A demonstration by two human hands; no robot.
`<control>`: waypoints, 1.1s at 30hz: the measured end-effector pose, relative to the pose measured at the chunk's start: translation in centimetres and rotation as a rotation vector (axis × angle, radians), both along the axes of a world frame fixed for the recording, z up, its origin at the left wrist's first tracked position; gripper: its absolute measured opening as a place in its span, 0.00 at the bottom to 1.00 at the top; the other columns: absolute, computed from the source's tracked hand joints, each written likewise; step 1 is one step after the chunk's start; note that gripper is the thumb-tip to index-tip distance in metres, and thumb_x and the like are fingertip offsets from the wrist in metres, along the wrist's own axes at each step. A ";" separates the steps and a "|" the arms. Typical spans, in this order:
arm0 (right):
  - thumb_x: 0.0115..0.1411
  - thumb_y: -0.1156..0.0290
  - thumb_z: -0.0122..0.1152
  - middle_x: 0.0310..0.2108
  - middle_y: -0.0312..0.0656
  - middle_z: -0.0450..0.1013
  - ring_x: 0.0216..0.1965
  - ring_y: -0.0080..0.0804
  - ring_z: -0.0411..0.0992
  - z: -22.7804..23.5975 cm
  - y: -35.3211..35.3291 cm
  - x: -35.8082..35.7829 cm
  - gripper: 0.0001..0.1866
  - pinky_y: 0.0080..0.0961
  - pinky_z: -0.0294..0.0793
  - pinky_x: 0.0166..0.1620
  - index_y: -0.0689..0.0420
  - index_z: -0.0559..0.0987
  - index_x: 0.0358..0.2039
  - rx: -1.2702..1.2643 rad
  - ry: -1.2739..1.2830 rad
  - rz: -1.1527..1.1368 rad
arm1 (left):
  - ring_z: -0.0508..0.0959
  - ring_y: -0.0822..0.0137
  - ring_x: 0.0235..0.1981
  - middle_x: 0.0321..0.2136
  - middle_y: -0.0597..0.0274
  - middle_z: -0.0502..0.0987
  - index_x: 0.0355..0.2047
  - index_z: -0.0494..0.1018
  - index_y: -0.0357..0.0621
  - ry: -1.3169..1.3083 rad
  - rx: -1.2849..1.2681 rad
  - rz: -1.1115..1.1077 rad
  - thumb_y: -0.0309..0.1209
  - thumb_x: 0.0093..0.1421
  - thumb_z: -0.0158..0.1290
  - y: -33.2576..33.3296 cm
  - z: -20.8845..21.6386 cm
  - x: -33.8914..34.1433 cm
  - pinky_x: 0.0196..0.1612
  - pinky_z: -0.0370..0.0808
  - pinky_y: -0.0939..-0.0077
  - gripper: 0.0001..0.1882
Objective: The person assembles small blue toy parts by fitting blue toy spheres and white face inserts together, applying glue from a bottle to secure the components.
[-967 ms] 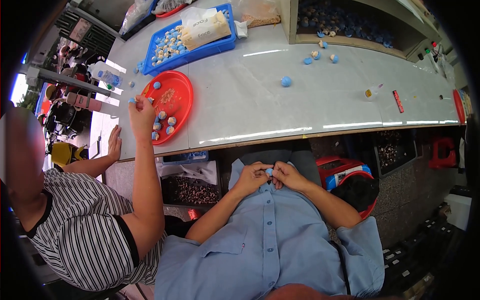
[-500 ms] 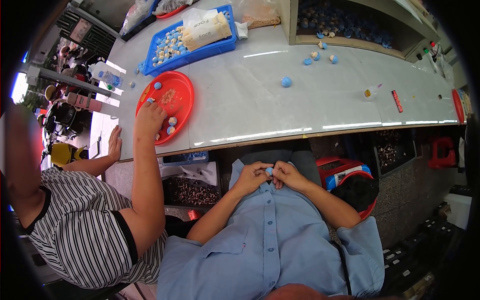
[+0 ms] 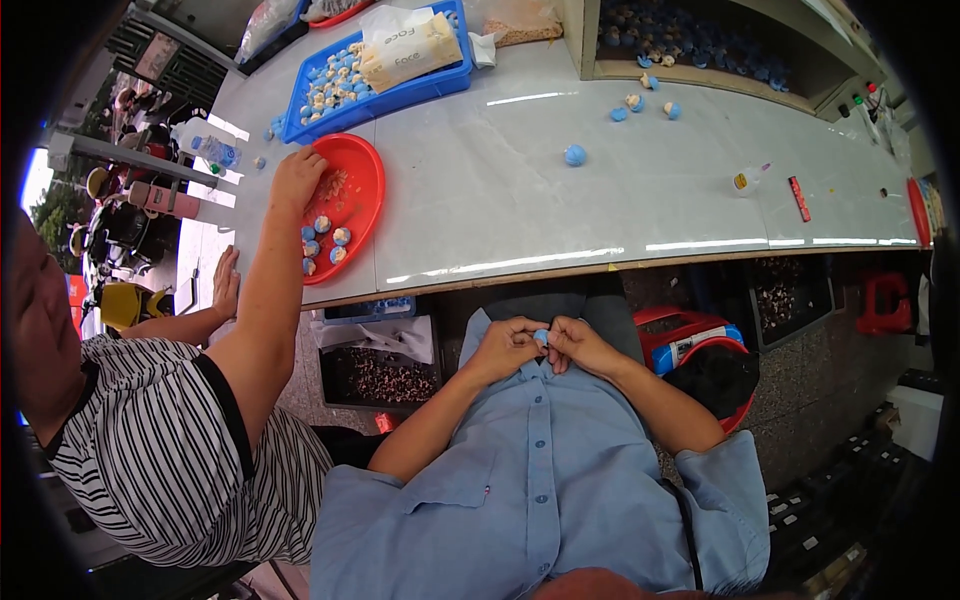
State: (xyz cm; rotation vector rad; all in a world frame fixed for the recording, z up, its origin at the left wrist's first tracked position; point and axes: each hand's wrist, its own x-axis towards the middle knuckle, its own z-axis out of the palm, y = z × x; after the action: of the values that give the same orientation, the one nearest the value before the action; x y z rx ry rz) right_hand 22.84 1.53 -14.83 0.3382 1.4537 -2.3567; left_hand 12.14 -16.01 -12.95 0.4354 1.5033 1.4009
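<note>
In front of my shirt, below the table's near edge, my left hand [image 3: 500, 352] pinches a small blue ball-shaped piece [image 3: 541, 337]. My right hand [image 3: 585, 348] closes on the same piece from the other side, its fingertips meeting those of the left. Fingers cover most of the piece, so its details cannot be made out. A lone blue ball [image 3: 574, 155] rests on the grey tabletop [image 3: 470, 200] ahead of me. Farther off, several blue-and-cream balls [image 3: 635, 103] lie by a shelf opening.
At left, a co-worker's hand [image 3: 300, 175] reaches over a red tray [image 3: 370, 200] containing several balls. Behind it stands a blue bin [image 3: 400, 108] of similar pieces with a paper packet [image 3: 415, 58]. A small bottle [image 3: 742, 181] and a red strip [image 3: 799, 199] lie at right.
The co-worker's hand has moved to the far left rim of the red tray, and the balls there now sit together near its front. My hands have hardly moved, still holding the blue piece.
</note>
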 end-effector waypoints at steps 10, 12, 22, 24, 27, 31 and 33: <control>0.69 0.62 0.49 0.23 0.38 0.71 0.22 0.23 0.72 0.4 -0.2 0.0 0.13 0.17 0.72 0.24 0.57 0.68 0.32 0.047 -0.020 0.007 | 0.80 0.70 0.36 0.34 0.54 0.80 0.49 0.71 0.30 -0.023 0.041 0.018 0.19 0.60 0.50 -0.2 -0.1 0.1 0.43 0.78 0.77 0.16; 0.69 0.62 0.49 0.23 0.38 0.71 0.22 0.23 0.72 0.4 0.0 0.0 0.13 0.16 0.72 0.24 0.57 0.68 0.32 0.017 -0.015 0.011 | 0.80 0.69 0.36 0.34 0.53 0.80 0.49 0.71 0.30 -0.037 0.042 0.014 0.20 0.61 0.50 0.0 0.3 0.1 0.44 0.78 0.76 0.16; 0.68 0.61 0.50 0.22 0.39 0.72 0.21 0.23 0.73 0.7 0.0 0.0 0.14 0.17 0.73 0.25 0.56 0.67 0.30 0.011 -0.018 0.009 | 0.80 0.68 0.36 0.34 0.52 0.80 0.49 0.70 0.28 -0.062 0.040 0.003 0.21 0.62 0.50 0.0 0.6 -0.1 0.46 0.78 0.74 0.14; 0.69 0.62 0.49 0.22 0.39 0.72 0.21 0.23 0.73 0.7 -0.2 -0.1 0.13 0.17 0.73 0.25 0.56 0.67 0.30 0.039 -0.030 0.009 | 0.80 0.69 0.36 0.34 0.53 0.80 0.48 0.70 0.28 -0.060 0.030 -0.013 0.21 0.62 0.50 0.0 0.5 -0.3 0.46 0.78 0.74 0.14; 0.69 0.63 0.48 0.22 0.39 0.72 0.21 0.24 0.73 0.7 -0.3 -0.1 0.12 0.17 0.73 0.24 0.56 0.67 0.31 0.080 -0.040 0.021 | 0.80 0.69 0.36 0.34 0.54 0.80 0.48 0.70 0.28 -0.073 0.050 -0.005 0.21 0.62 0.50 -0.2 0.2 -0.2 0.46 0.78 0.75 0.14; 0.69 0.66 0.47 0.22 0.39 0.72 0.21 0.23 0.72 0.8 -0.4 -0.2 0.11 0.17 0.72 0.23 0.58 0.68 0.31 0.112 -0.062 0.020 | 0.80 0.69 0.36 0.34 0.54 0.80 0.48 0.71 0.28 -0.060 0.037 0.000 0.21 0.62 0.50 -0.2 0.0 -0.2 0.45 0.78 0.75 0.14; 0.69 0.66 0.48 0.22 0.39 0.71 0.21 0.23 0.72 0.8 -0.4 -0.3 0.11 0.18 0.73 0.22 0.59 0.68 0.31 0.122 -0.066 0.015 | 0.80 0.70 0.36 0.34 0.54 0.80 0.48 0.71 0.28 -0.056 0.024 -0.016 0.21 0.62 0.50 -0.2 0.1 -0.2 0.45 0.78 0.75 0.14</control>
State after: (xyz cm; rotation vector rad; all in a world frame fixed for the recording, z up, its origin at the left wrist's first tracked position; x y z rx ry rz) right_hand 22.57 1.09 -14.00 0.4306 1.5666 -2.2289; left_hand 11.91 -16.17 -12.81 0.4185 1.4363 1.4083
